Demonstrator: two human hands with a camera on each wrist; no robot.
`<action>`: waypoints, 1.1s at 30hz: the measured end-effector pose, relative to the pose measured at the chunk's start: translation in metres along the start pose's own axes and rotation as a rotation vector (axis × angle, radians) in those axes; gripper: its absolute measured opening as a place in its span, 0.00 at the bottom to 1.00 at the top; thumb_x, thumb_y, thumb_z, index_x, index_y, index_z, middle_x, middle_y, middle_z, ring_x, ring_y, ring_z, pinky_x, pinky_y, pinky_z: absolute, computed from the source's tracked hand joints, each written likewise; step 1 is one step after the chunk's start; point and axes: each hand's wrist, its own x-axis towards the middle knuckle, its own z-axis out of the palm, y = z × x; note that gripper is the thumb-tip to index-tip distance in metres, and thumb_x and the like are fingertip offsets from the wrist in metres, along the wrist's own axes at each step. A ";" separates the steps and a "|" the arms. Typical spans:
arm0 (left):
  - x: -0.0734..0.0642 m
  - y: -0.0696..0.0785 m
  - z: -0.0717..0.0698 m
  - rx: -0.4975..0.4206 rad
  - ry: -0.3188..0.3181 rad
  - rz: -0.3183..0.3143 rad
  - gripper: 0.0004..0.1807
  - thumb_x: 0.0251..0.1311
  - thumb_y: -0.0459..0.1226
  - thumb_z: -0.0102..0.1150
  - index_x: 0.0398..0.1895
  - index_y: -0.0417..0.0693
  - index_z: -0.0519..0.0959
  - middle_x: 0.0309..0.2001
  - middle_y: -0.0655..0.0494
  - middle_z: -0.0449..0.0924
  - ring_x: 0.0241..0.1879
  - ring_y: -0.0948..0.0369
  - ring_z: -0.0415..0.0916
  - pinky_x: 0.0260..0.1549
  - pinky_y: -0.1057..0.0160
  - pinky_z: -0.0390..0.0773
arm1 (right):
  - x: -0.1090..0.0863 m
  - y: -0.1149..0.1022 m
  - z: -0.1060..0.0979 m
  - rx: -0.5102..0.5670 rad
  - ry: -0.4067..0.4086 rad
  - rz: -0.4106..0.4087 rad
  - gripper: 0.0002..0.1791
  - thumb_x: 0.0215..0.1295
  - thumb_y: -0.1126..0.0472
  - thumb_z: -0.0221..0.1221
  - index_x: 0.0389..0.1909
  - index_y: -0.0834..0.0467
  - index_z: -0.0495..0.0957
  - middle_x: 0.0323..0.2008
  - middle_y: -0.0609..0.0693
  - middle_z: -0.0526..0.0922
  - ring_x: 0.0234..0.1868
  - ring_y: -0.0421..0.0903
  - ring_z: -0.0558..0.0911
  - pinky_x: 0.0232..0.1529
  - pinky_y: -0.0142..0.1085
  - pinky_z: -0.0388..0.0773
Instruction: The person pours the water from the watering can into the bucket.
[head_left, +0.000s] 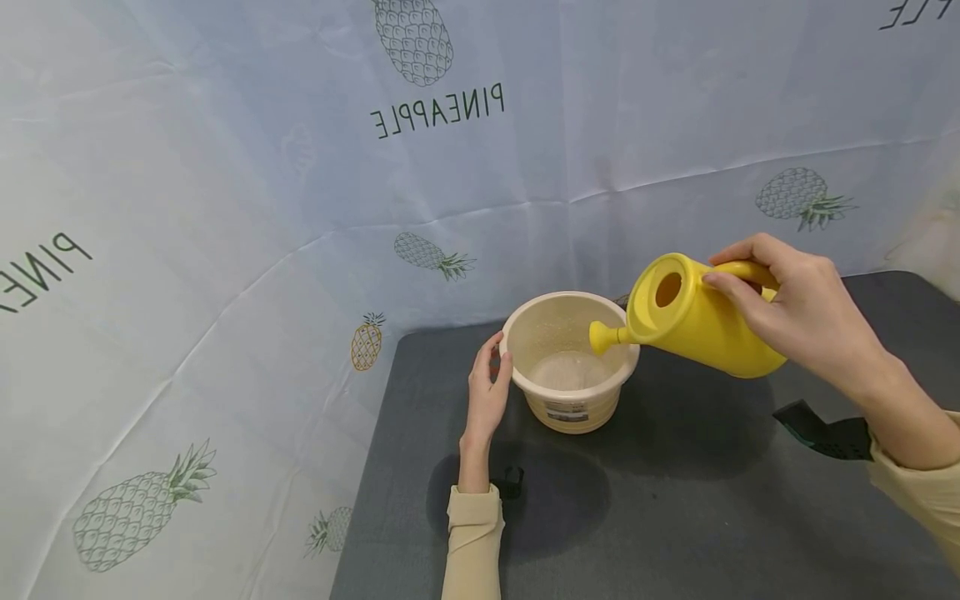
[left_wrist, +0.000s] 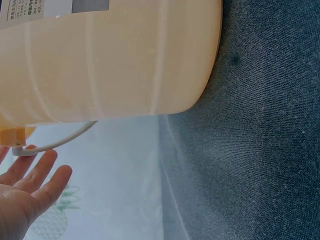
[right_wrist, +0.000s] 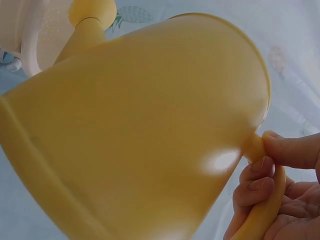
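A yellow watering can (head_left: 716, 337) is tilted toward the left, its round sprinkler head (head_left: 599, 337) over the mouth of a cream plastic bucket (head_left: 572, 412). My right hand (head_left: 806, 312) grips the can's handle, fingers wrapped around it in the right wrist view. Small droplets dot the bucket's inner wall (right_wrist: 54, 32). At the bucket's left rim, my left hand (head_left: 487, 396) touches the side with fairly straight, spread fingers. The left wrist view shows those fingers (left_wrist: 52, 187) beside the bucket's thin pale handle (left_wrist: 62, 142), which hangs down the side.
The bucket stands on a dark grey cloth-covered table (head_left: 660, 533). Damp-looking darker patches (head_left: 555, 508) mark the cloth in front of the bucket. Behind and to the left hangs a pale curtain (head_left: 300, 167) printed with pineapples. Black straps (head_left: 828, 429) circle both wrists.
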 end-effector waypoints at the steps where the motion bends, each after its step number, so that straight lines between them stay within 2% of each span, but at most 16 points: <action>1: 0.000 0.000 0.000 -0.002 0.000 -0.001 0.22 0.69 0.34 0.45 0.64 0.35 0.64 0.61 0.40 0.65 0.57 0.48 0.65 0.50 0.47 0.67 | 0.000 0.000 0.000 0.000 0.000 -0.002 0.13 0.54 0.74 0.63 0.41 0.66 0.76 0.36 0.55 0.80 0.34 0.22 0.69 0.35 0.16 0.64; 8: 0.000 0.000 0.000 0.008 -0.007 -0.003 0.22 0.70 0.35 0.44 0.64 0.35 0.64 0.60 0.40 0.66 0.57 0.48 0.65 0.50 0.48 0.68 | 0.002 -0.001 0.000 -0.009 -0.001 -0.020 0.13 0.54 0.74 0.63 0.41 0.66 0.76 0.35 0.56 0.80 0.33 0.21 0.68 0.35 0.16 0.63; 16: 0.001 0.000 0.000 0.003 0.000 0.004 0.22 0.69 0.34 0.45 0.64 0.35 0.64 0.60 0.40 0.66 0.56 0.48 0.66 0.49 0.48 0.68 | 0.003 -0.001 0.001 -0.001 0.000 -0.042 0.13 0.52 0.75 0.63 0.40 0.66 0.76 0.34 0.53 0.79 0.32 0.23 0.70 0.35 0.16 0.64; 33: 0.001 0.000 0.000 -0.010 0.002 -0.003 0.22 0.69 0.34 0.45 0.64 0.34 0.64 0.60 0.39 0.66 0.57 0.48 0.65 0.50 0.48 0.67 | 0.004 -0.002 0.002 0.008 -0.022 -0.047 0.13 0.53 0.75 0.63 0.40 0.66 0.76 0.34 0.53 0.80 0.33 0.23 0.70 0.36 0.15 0.64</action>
